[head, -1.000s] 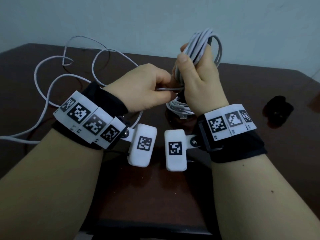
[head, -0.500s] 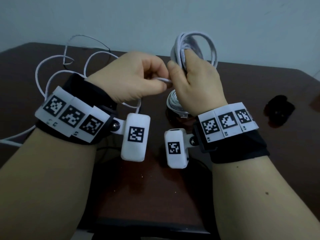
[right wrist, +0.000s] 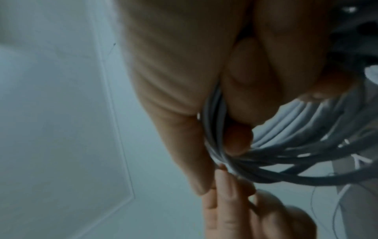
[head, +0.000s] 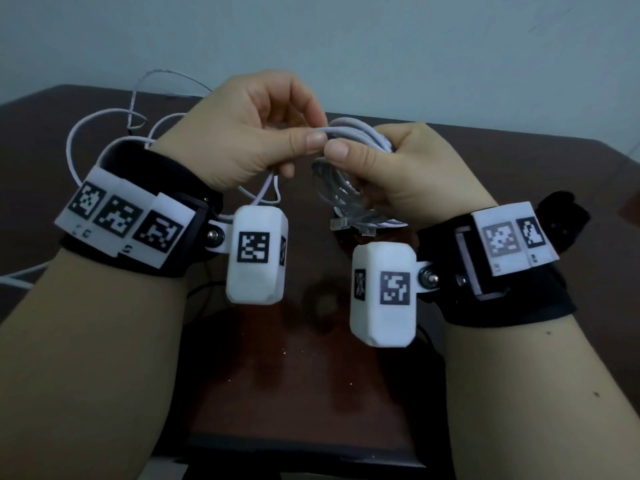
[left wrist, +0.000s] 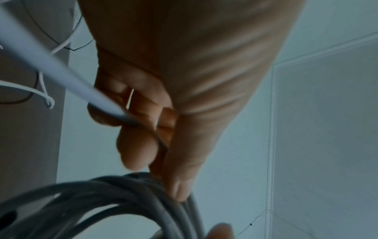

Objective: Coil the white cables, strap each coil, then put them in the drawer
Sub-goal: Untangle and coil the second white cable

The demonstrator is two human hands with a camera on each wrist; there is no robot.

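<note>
Above the dark brown wooden counter (head: 346, 375), the right hand (head: 408, 174) grips a coil of thin white cable (head: 346, 188). The left hand (head: 242, 133) pinches the loose strand (head: 266, 188), which trails to the counter's far left corner. No writing is readable; wristbands carry black-and-white square markers (head: 117, 216).

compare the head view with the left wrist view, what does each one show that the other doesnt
Only the head view shows the dark brown wooden table, the black strap lying on it behind the right wrist, the clear plug hanging from the coil, and the right hand gripping the coil.

Only the left wrist view shows the left hand's fingers curled round the loose strand from beneath.

Both show the left hand pinching that strand, the coiled white cable and loose white cable loops behind.
</note>
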